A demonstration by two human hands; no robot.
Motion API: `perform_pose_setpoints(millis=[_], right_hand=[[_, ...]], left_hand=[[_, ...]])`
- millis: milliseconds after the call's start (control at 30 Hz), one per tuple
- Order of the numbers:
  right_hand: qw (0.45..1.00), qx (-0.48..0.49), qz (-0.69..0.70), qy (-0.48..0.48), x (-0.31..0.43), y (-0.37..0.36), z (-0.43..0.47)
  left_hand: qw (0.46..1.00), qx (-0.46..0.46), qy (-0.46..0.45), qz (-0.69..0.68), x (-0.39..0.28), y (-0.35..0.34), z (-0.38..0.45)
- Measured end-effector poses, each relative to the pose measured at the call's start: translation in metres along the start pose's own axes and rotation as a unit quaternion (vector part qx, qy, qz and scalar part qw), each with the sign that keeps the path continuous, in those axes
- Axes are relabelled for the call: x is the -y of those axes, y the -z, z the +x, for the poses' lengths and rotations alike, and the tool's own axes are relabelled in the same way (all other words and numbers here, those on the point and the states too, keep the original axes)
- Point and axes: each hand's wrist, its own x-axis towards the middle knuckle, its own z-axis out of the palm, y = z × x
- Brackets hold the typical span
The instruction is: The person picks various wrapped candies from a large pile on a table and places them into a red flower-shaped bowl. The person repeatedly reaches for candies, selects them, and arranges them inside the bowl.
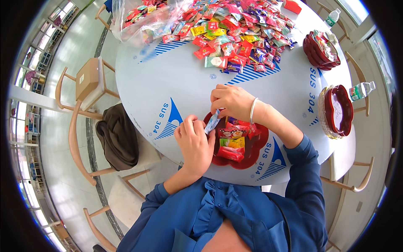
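A dark red, flower-shaped tray (248,159) lies on the table in front of me. Inside it are several wrapped candies, among them a yellow and green one (232,143), a red one (231,153) and a black and red one (229,133). Over the tray's left rim, a light blue wrapped candy (212,122) is held between both hands. My left hand (195,143) has its thumb and fingers at the candy's lower end. My right hand (231,102), with a silver bangle at the wrist, pinches its upper end.
A large heap of wrapped candies (233,34) covers the table's far side, beside a clear plastic bag (144,28). Stacked red trays (338,110) and a tray stack holding wrappers (321,52) stand right, near two water bottles (362,90). Chairs surround the table; one carries a cardboard box (87,79).
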Motion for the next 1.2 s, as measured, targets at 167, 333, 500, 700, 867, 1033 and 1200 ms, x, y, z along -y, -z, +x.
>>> perform_pose_setpoints(millis=[167, 333, 500, 700, 867, 1033, 1200], right_hand=[[1.000, 0.001, 0.014, -0.002, -0.003, -0.001, 0.001], [1.000, -0.005, 0.028, -0.010, -0.005, -0.002, 0.002], [0.999, 0.004, 0.042, -0.022, -0.004, 0.000, 0.003], [0.995, 0.010, 0.095, -0.026, -0.004, 0.011, 0.003], [0.984, 0.003, 0.167, -0.061, -0.017, 0.030, 0.010], [0.973, -0.144, 0.122, -0.133, -0.066, 0.036, 0.032], [0.954, -0.223, 0.030, -0.197, -0.129, 0.033, 0.071]], left_hand=[[1.000, 0.012, -0.006, -0.025, 0.001, 0.000, 0.002], [0.999, 0.015, -0.013, -0.039, 0.002, 0.003, 0.003], [0.999, 0.029, -0.011, -0.037, 0.003, 0.002, 0.004], [0.996, 0.045, -0.010, -0.076, 0.005, 0.013, 0.004], [0.997, 0.020, -0.026, -0.077, 0.020, 0.023, 0.036], [0.991, 0.009, -0.073, -0.112, 0.056, -0.025, 0.126], [0.991, 0.002, -0.094, -0.090, 0.103, -0.099, 0.210]])
